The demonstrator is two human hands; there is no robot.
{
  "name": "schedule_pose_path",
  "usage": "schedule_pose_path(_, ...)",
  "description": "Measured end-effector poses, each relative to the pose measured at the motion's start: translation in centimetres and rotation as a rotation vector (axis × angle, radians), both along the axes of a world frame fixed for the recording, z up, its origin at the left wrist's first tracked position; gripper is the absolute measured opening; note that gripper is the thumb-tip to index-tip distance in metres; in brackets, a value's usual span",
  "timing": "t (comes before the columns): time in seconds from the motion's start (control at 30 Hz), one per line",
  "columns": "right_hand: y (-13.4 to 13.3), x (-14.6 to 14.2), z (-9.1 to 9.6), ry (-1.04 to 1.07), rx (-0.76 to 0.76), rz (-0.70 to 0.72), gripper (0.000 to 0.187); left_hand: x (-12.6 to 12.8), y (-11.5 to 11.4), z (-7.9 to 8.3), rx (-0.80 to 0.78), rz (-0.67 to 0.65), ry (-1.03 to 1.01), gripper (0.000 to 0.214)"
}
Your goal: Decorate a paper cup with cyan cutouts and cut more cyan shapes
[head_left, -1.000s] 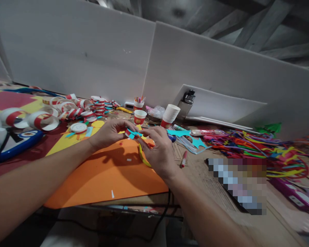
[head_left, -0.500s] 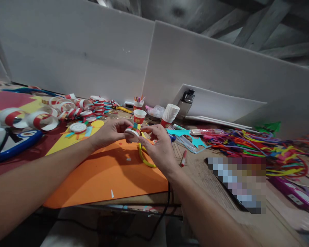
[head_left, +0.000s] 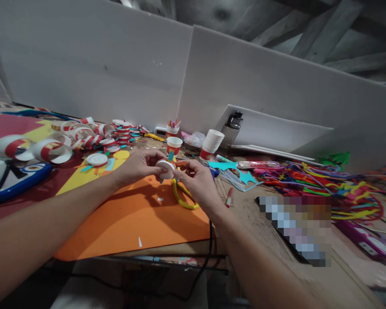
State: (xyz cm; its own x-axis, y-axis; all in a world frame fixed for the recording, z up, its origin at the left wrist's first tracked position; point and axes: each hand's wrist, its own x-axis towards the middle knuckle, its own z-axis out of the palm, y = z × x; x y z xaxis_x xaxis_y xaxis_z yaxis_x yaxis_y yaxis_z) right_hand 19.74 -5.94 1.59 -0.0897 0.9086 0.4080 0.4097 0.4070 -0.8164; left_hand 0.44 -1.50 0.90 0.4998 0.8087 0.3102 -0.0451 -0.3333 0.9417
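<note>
A cut-off paper cup base (head_left: 167, 169), round and white with a red band, is held above an orange paper sheet (head_left: 131, 227). Tabs of teal and orange paper stick up from its rim. My left hand (head_left: 143, 165) is closed on its left side, thumb across the flat face. At its right edge my right hand (head_left: 197, 178) pinches, fingers bent together; an orange strip seems to lie by the fingertips. Beneath the right hand lies a yellow-handled pair of scissors (head_left: 183, 201), partly hidden. Another similar cup base (head_left: 97, 159) rests on yellow paper to the left.
Behind my hands stand a paper cup (head_left: 174, 145), a stack of cups (head_left: 213, 141) and a bottle (head_left: 233, 128). Curled cup strips (head_left: 53, 150) lie at left. Pipe cleaners (head_left: 341, 189), a red marker (head_left: 229, 197) and a blurred-out flat device (head_left: 292, 231) are at right.
The cup base has tipped so its flat face turns more toward me. My right fingers have shifted slightly along its right edge, and the scissors' handle has moved a little right.
</note>
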Motion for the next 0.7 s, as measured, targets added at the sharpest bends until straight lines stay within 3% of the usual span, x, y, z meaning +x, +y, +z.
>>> schedule_pose_path(0.4,0.57,-0.16,-0.38,0.277,-0.282,0.120,0.028,0.20,0.24,-0.20,-0.050,0.042,0.033,0.032)
schedule_pose_path(0.7,0.10,-0.52,0.03,0.420,-0.370,0.134,0.024,0.07,0.49,-0.47,-0.077,0.084,0.097,0.036)
